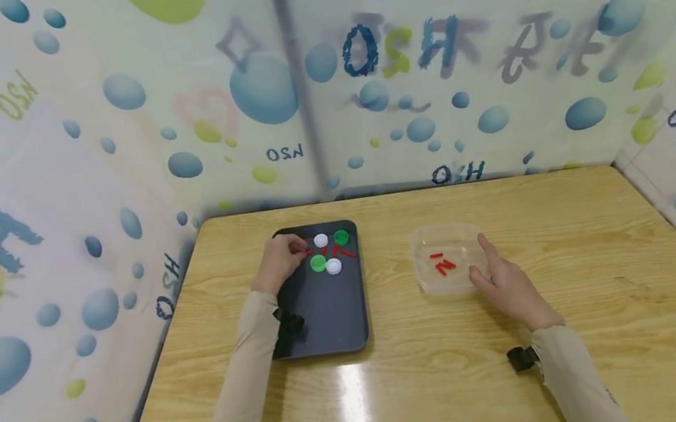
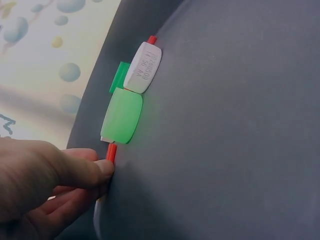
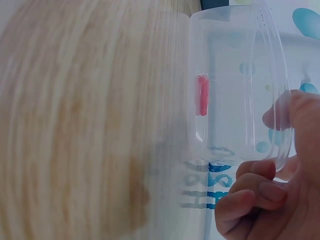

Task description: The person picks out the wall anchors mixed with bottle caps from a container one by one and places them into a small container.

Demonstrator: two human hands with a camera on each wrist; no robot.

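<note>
My left hand (image 1: 280,261) is over the far left part of a dark tray (image 1: 327,320), pinching a small red stick (image 2: 111,154) between thumb and fingertips. Beside it lie two green bottle caps (image 1: 318,263) and two white bottle caps (image 1: 333,266), with more red sticks (image 1: 343,250) among them. On the right, my right hand (image 1: 511,291) grips the rim of a clear plastic container (image 3: 227,145). Its thumb reaches over the rim, and the other fingers curl outside. Several red sticks (image 1: 446,265) lie on the container's bottom.
A wooden table (image 1: 438,370) carries the tray at left and the container right of centre. Behind the table's far edge stands a wall covering (image 1: 327,133) printed with bubbles and letters. A black wrist camera (image 1: 522,358) sits at the right cuff.
</note>
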